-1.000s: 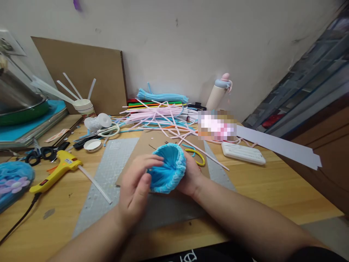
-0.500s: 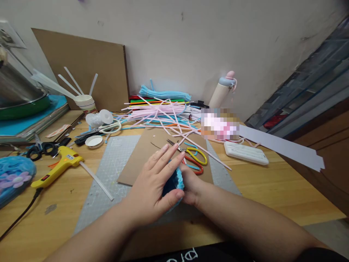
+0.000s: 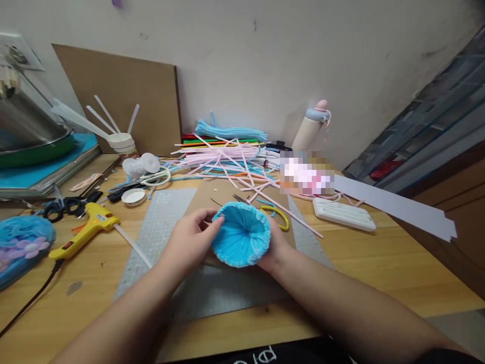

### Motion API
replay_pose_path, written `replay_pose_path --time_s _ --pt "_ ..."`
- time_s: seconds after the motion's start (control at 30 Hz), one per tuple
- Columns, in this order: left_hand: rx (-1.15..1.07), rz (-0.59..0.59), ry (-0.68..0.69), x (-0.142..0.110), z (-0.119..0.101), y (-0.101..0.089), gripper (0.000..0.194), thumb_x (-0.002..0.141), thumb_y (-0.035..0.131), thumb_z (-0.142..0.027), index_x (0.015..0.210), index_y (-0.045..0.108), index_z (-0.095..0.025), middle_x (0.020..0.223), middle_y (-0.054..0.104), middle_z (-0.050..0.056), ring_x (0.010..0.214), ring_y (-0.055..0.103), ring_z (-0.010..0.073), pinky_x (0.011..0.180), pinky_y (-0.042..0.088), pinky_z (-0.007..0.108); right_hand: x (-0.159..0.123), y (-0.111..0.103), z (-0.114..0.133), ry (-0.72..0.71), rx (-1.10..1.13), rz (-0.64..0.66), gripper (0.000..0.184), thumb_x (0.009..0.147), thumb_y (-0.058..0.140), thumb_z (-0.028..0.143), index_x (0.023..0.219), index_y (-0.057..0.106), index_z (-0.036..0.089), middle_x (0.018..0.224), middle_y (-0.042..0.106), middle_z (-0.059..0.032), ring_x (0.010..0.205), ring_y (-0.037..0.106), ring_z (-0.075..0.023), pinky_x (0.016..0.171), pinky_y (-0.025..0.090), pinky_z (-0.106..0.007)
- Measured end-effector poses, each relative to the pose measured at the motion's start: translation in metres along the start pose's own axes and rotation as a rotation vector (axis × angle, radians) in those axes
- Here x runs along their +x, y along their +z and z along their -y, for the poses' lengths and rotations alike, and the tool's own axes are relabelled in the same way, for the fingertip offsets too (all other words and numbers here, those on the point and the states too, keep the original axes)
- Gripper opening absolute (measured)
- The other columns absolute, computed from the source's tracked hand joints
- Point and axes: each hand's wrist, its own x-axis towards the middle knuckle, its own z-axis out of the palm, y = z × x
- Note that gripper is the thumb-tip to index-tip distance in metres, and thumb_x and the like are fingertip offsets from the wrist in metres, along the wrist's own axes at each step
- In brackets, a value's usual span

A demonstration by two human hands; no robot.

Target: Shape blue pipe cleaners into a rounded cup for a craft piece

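Observation:
A bright blue fuzzy cup shape (image 3: 240, 235), its inside pleated toward a centre and its rim bumpy, faces me above the cutting mat. My left hand (image 3: 197, 232) pinches its left rim, thumb on the inner side and fingers behind. My right hand (image 3: 276, 247) supports it from behind on the right; most of those fingers are hidden by the cup. Just beyond lie yellow-handled pliers (image 3: 278, 216), partly covered, on a piece of brown cardboard (image 3: 200, 194). Beneath is the grey cutting mat (image 3: 159, 222).
On the left are a yellow glue gun (image 3: 85, 230), black scissors (image 3: 62, 207) and a blue bag with flowers (image 3: 26, 247). Pink and blue pipe cleaners (image 3: 223, 151) are heaped at the back. A white power strip (image 3: 344, 215) and a bottle (image 3: 308, 126) stand right.
The blue cup has turned so its open inside faces me. My left hand has moved from lying across its top to its left rim. The view has shifted slightly.

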Motion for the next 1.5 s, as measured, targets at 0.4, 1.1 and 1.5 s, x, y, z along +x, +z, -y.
replay_pose_path --time_s 0.4,1.1,1.5 --pt "0.481 -0.322 0.294 -0.004 0.003 -0.003 0.018 0.083 0.054 -0.027 0.078 0.069 -0.019 0.061 0.065 -0.001 0.054 0.058 0.0135 0.050 0.039 0.024 -0.026 0.014 0.011 -0.167 -0.430 -0.023 0.041 0.075 0.068 0.050 0.105 0.060 0.023 0.097 0.066 -0.0028 0.092 0.062 -0.0198 0.082 0.049 -0.034" --pt "0.271 -0.484 0.869 -0.023 -0.002 0.001 0.025 0.077 0.065 -0.005 0.096 0.060 -0.021 0.087 0.067 0.002 0.078 0.062 0.0141 0.069 0.052 0.029 -0.044 -0.010 0.003 -1.090 -1.329 0.102 0.036 0.090 0.051 0.023 0.124 0.052 0.032 0.128 0.054 -0.0053 0.122 0.049 -0.0225 0.105 0.039 -0.045" --pt "0.447 -0.362 0.768 -0.025 -0.004 0.007 0.015 0.081 0.061 -0.014 0.094 0.063 -0.021 0.083 0.069 0.002 0.076 0.064 0.0150 0.069 0.054 0.028 -0.049 -0.001 0.015 -1.187 -1.703 0.045 0.021 0.084 0.054 0.011 0.101 0.058 0.023 0.102 0.067 -0.0053 0.098 0.061 -0.0188 0.086 0.050 -0.036"
